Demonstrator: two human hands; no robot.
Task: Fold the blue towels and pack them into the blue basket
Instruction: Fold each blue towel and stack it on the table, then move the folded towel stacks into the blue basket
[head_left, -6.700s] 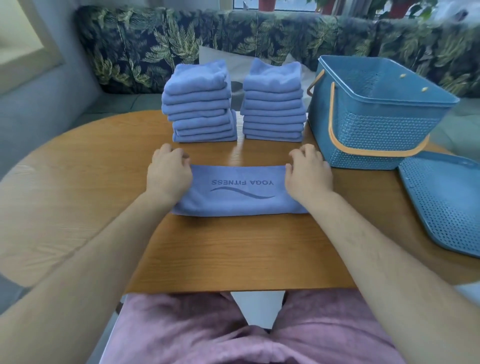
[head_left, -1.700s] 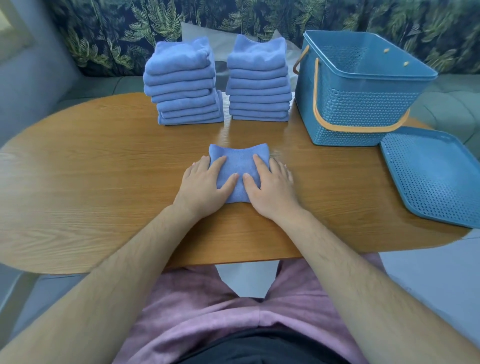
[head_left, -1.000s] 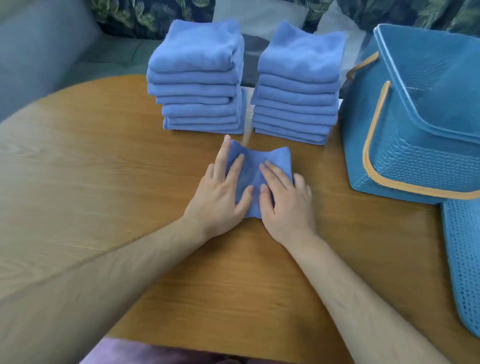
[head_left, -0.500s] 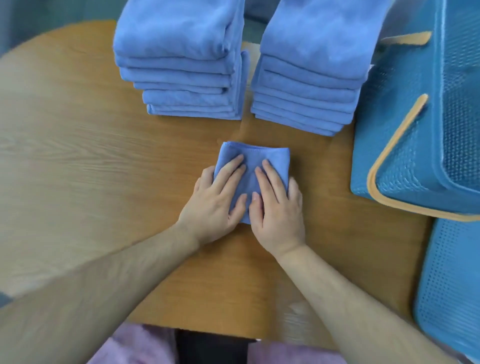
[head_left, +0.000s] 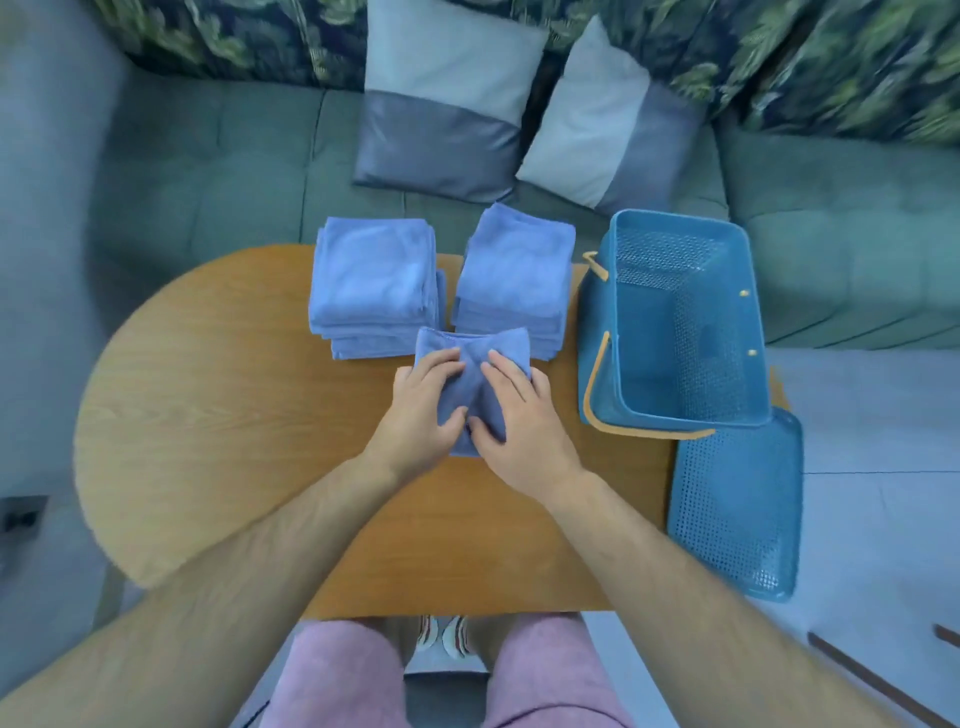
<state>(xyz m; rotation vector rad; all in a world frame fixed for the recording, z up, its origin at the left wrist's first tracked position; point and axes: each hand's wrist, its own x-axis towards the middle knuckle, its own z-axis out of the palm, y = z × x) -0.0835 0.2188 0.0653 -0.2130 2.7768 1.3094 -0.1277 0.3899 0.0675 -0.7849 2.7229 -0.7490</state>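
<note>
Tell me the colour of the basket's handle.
Orange: the handle loops round the blue basket, seen best in the head view.

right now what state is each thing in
folded towel, folded small, gripped by both hands
left hand, gripping the folded towel
right hand, gripping the folded towel
left stack, folded, on table
right stack, folded, on table
blue basket, open, empty, handle down
lid, off, flat beside the blue basket
</note>
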